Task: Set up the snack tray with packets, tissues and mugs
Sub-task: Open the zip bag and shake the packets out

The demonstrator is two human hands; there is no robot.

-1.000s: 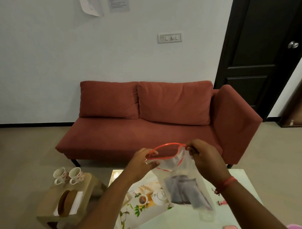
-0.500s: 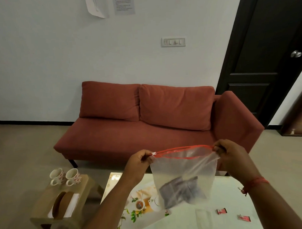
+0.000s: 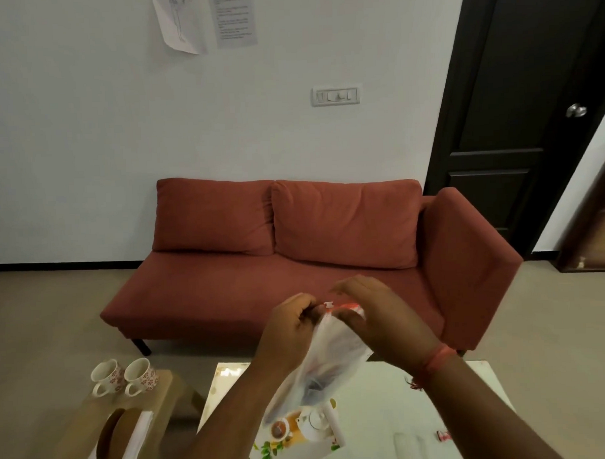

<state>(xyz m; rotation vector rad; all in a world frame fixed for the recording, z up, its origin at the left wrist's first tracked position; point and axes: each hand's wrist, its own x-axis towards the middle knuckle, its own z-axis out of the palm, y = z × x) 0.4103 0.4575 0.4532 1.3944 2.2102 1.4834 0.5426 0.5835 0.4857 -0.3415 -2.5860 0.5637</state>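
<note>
A clear zip bag (image 3: 328,360) with a red zip strip hangs over the table, dark packets showing dimly in its lower part. My left hand (image 3: 291,327) pinches its top left corner by the white slider. My right hand (image 3: 369,314) holds the top of the bag from the right, close against the left hand. Below the bag lies the printed tray (image 3: 294,435) with a teapot picture. Two flowered mugs (image 3: 124,376) stand on a low wooden stool (image 3: 78,429) at the left, with a holder of white tissues (image 3: 137,437) on it.
A white table (image 3: 472,405) lies under my arms, with a small red packet (image 3: 442,435) near its right side. A red sofa (image 3: 295,264) stands just behind the table. A dark door (image 3: 516,118) is at the right.
My hands have come together at the top of the bag, so the mouth that was stretched wide is now bunched. The bag swings left and is blurred. The camera has tilted up.
</note>
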